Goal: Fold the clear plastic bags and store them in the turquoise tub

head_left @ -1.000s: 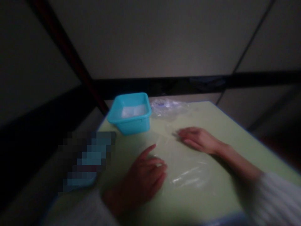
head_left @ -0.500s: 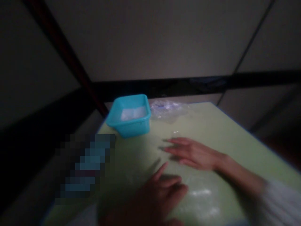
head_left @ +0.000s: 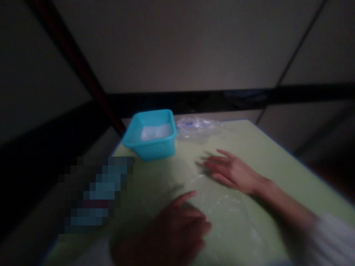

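Note:
A clear, thin plastic bag or sheet [head_left: 230, 212] lies spread on the table, its outline hard to make out. My left hand [head_left: 177, 229] is low in the view, over the near left part of the plastic, fingers apart and holding nothing visible. Farther off to the right, my right hand [head_left: 235, 171] hovers at or just above the far edge of the plastic, palm down with fingers spread. Whether either hand touches the plastic, I cannot tell.
A turquoise plastic basin [head_left: 155, 147] with white flat pieces [head_left: 155, 132] inside stands at the table's far left. Beside it lies a crumpled clear plastic bundle [head_left: 198, 127]. A blurred-out patch [head_left: 105, 188] covers something at the left edge of the yellow-green table [head_left: 266, 147].
My right hand has shifted slightly right and away from me, its fingers lifting and spreading. My left hand has moved a little left. The plastic between them lies differently, with its glints changed.

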Motion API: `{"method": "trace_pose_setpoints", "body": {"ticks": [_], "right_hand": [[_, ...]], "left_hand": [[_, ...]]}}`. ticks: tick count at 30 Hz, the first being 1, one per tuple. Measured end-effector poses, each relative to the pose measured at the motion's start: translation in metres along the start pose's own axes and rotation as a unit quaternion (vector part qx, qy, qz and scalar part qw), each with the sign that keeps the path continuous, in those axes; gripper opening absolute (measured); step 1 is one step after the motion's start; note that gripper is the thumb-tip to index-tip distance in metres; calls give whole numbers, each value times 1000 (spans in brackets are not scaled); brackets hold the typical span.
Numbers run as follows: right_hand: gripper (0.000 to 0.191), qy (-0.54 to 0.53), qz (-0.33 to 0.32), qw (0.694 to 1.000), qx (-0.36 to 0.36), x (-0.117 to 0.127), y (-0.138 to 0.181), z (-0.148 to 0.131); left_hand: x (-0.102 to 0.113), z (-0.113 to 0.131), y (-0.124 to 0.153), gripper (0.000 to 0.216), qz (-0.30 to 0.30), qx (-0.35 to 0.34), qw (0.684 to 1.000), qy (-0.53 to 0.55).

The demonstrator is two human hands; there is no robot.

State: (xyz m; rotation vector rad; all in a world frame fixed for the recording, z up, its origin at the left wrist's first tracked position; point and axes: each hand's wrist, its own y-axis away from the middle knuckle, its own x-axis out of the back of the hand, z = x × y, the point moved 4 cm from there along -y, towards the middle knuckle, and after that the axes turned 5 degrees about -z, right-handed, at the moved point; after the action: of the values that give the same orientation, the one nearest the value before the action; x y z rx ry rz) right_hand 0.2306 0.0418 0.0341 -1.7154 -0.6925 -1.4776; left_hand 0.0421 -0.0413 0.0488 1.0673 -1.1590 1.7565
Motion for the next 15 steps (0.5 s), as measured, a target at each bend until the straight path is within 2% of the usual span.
{"method": "trace_pose_setpoints", "body": {"ticks": [3,6,10,15], "right_hand": [[47,-4,-24,1000,-15,-8,-2,4],[44,14,-22,998,-56,-10,-1,12],[40,49,-7,992,-119,-9,3,25],[40,66,3,984,-166,-7,6,31]], "left_hand": [[-6,-1,-6,36,-66,3,998,5],[-12,-4,-8,42,-131,20,991,24],[-16,-13,-5,40,-122,54,991,29],[-16,-17,-1,37,-103,58,992,35]]}}
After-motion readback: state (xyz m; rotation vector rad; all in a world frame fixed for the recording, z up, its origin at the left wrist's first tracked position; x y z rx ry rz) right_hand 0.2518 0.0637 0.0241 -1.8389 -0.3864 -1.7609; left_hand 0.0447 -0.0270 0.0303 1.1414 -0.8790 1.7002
